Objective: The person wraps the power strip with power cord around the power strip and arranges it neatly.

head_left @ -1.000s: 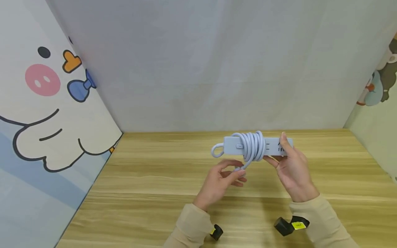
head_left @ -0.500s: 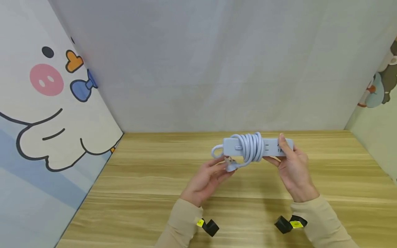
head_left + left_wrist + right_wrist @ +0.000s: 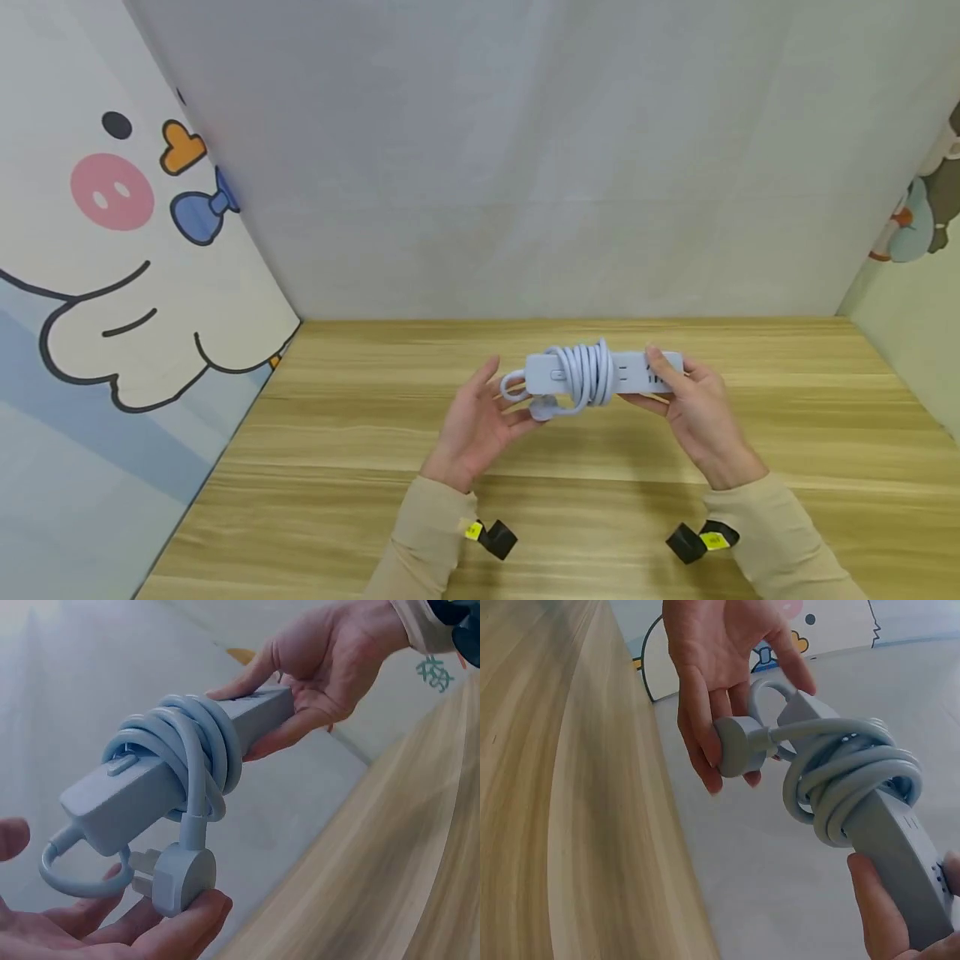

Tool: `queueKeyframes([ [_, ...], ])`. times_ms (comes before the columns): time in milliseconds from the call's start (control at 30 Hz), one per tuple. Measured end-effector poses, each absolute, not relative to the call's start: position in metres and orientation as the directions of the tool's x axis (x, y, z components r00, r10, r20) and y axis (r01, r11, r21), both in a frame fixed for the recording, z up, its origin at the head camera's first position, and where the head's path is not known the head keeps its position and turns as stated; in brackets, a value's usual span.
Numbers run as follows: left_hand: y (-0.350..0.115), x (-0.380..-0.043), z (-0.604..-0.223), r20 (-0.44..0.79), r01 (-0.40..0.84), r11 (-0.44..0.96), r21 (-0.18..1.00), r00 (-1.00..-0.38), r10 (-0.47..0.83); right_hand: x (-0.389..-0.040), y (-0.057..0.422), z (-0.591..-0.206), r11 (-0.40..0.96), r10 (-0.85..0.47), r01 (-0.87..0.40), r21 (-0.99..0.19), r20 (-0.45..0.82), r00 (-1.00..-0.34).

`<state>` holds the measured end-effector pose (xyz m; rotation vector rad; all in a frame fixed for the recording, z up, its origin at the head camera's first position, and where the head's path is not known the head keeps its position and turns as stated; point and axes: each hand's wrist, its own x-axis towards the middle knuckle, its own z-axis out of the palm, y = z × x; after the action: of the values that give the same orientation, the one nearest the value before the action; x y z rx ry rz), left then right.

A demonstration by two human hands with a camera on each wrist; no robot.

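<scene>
My right hand point(image 3: 708, 417) grips the right end of a pale blue power strip point(image 3: 633, 372), thumb over its socket face and fingers below. The strip is held in the air, its cord point(image 3: 587, 373) wound in several turns around the middle. A short cord loop point(image 3: 82, 885) comes out of the strip's left end. From the coil hangs the plug point(image 3: 184, 879), its prongs pointing toward the loop. My left hand point(image 3: 474, 429) is spread at the left end, palm up. Its fingers rest against the plug, while the thumb stands apart from the strip.
A wood-grain table point(image 3: 337, 467) lies under both hands. Behind it rises a pale grey curtain-like backdrop point(image 3: 525, 167). Cartoon-printed panels stand at the left point(image 3: 225, 317) and right point(image 3: 900, 333). A small black camera point(image 3: 498, 540) is on the left wrist, another black camera point(image 3: 686, 543) on the right.
My left hand has gone from pinching the cord end near the plug to lying spread under the plug, moving left. The power strip has shifted slightly left and down in my right hand.
</scene>
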<state>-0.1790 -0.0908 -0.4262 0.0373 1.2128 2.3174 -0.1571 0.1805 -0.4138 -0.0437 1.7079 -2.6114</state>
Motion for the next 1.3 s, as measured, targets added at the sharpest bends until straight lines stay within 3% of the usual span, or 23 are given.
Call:
queueKeyframes([
  [167, -0.094, -0.182, -0.434, -0.223, -0.315, -0.179, 0.932, -0.887, 0.403, -0.163, 0.188, -0.426, -0.092, -0.128, 0.12, -0.988, -0.108, -0.986],
  [333, -0.096, -0.183, -0.445, -0.226, -0.215, 0.069, 0.974, -0.929, 0.293, -0.168, 0.195, -0.437, 0.208, -0.267, 0.149, -0.967, -0.203, -0.942],
  [500, -0.094, -0.175, -0.446, -0.168, -0.093, 0.364, 0.927, -0.969, 0.18, -0.167, 0.195, -0.447, 0.28, -0.35, 0.155, -0.947, -0.251, -0.902],
  [667, -0.089, -0.167, -0.445, -0.132, -0.04, 0.6, 0.799, -0.985, 0.11, -0.164, 0.194, -0.451, 0.371, -0.333, 0.153, -0.916, -0.284, -0.899],
  [833, -0.086, -0.164, -0.442, -0.142, -0.044, 0.672, 0.739, -0.985, 0.092, -0.16, 0.189, -0.451, 0.485, -0.293, 0.123, -0.866, -0.293, -0.91],
  [1067, -0.087, -0.159, -0.433, -0.138, -0.03, 0.722, 0.691, -0.986, 0.092, -0.158, 0.187, -0.45, 0.507, -0.289, 0.09, -0.857, -0.268, -0.919],
  [1300, -0.088, -0.154, -0.424, -0.097, 0.108, 0.739, 0.665, -0.969, 0.229, -0.156, 0.185, -0.447, 0.515, -0.352, 0.023, -0.857, -0.235, -0.906],
])
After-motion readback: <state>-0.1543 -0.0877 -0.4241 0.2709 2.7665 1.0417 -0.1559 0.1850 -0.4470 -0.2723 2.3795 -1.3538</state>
